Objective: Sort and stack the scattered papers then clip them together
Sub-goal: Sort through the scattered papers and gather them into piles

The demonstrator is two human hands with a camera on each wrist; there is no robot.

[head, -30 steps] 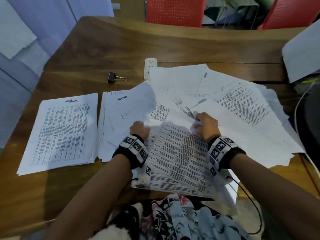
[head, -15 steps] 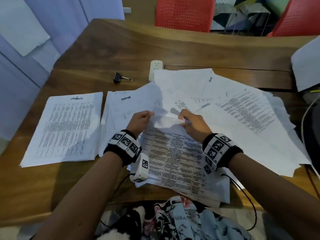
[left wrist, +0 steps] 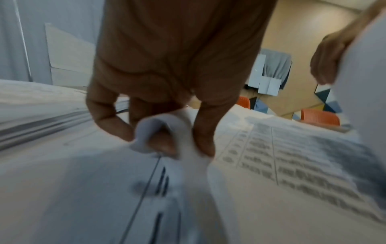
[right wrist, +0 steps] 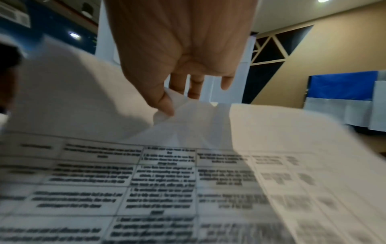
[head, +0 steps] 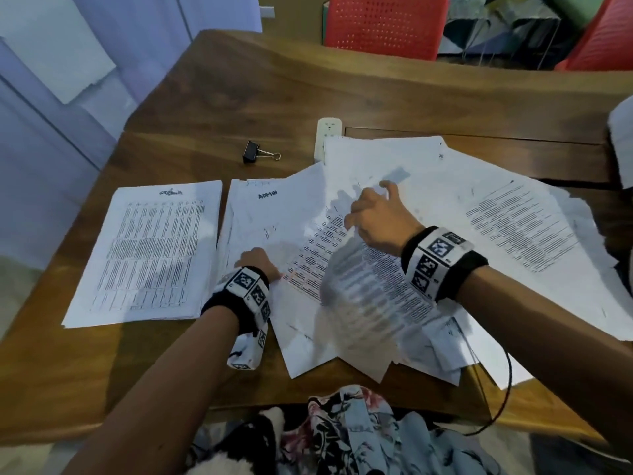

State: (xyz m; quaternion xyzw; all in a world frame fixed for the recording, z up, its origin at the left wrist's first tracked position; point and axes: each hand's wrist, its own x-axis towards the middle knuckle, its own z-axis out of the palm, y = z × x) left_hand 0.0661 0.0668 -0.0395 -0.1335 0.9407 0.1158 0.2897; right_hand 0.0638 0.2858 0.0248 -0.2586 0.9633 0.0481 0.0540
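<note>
Two neat paper stacks lie side by side: a printed one (head: pixel 147 252) at the left and one marked in black ink (head: pixel 270 214) beside it. Loose sheets (head: pixel 513 228) spread across the right of the wooden table (head: pixel 308 84). My right hand (head: pixel 370 197) pinches the top edge of a sheet printed with a table (head: pixel 370 296) and holds it raised and blurred; the right wrist view shows thumb and fingers (right wrist: pixel 167 105) on that edge. My left hand (head: pixel 270 269) sits low by the marked stack, its fingers (left wrist: pixel 204 140) pinching a curled paper edge (left wrist: pixel 158 125). A black binder clip (head: pixel 255 153) lies beyond the stacks.
A white power strip (head: pixel 327 135) pokes out from under the far sheets. Red chairs (head: pixel 383 25) stand behind the table. Another white sheet pile (head: pixel 621 145) sits at the right edge. A black cable (head: pixel 507 382) hangs from my right wrist over the table's near edge.
Both hands were at the top edge of the printed sheet. My right hand has since lifted it forward and right, while my left hand dropped back towards the marked stack.
</note>
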